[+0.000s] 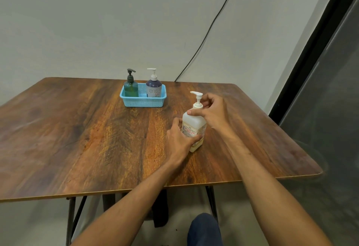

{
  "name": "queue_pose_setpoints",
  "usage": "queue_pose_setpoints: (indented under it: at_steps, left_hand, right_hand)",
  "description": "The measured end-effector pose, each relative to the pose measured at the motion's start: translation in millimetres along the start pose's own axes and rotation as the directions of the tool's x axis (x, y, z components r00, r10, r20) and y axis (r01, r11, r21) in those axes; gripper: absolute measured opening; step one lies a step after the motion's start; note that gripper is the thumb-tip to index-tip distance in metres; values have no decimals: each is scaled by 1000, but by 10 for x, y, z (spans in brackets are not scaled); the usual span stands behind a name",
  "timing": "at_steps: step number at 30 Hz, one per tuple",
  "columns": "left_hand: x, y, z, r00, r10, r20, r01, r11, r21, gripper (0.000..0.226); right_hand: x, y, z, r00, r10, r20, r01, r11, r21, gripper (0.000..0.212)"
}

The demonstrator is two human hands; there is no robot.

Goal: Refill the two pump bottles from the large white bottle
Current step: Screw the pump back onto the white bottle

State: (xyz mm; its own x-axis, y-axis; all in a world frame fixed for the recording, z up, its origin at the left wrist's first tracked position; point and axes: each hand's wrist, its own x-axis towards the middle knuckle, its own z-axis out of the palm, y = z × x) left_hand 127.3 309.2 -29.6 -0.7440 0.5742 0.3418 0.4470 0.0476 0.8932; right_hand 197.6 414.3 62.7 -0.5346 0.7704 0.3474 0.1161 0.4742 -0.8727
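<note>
The large white bottle stands upright on the wooden table, right of centre, with a white pump on top. My left hand grips its lower body from the left. My right hand has its fingers curled around the pump collar at the neck. Farther back, a green pump bottle with a dark pump and a purple pump bottle with a white pump stand side by side in a light blue basket.
A black cable runs down the wall to the table's back edge. A dark glass panel stands to the right. The table's right corner lies near my right forearm. My knee shows below the front edge.
</note>
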Motion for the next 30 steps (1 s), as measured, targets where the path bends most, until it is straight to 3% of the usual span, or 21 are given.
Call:
queue_pose_setpoints:
  at_steps: [2,8,17,21,24,27,30]
  left_hand:
    - [-4,2,6,1000,-8,1,8,1000,-1,72]
    - [5,-5,12,1000,-5,1,5,1000,5,73]
    - [-5,-7,4,1000,3,-16,-3,1000,8,68]
    - [1,-25,18,1000,5,-15,-4,1000,12,71]
    - [-7,-16,18,1000,5,-13,-5,1000,6,70]
    - [-10,-6,9,1000,4,-5,-4,1000,-6,68]
    - [7,-6,-1,1000,1,-6,-1,1000,-10,68]
  right_hand:
    - [-5,12,35,1000,5,-27,-5,1000,7,51]
    - [46,-1,-131,993,-4,122,6,1000,-16,46]
    - [-53,-58,36,999,-26,-44,25,999,-26,43]
    - [-16,-36,-87,993,12,113,-12,1000,-3,46]
    - [20,0,-166,989,13,151,-11,1000,-9,36]
    - [15,-27,-116,996,16,90,-13,999,-30,33]
    - [-22,-57,-13,1000,3,-4,-3,999,-39,44]
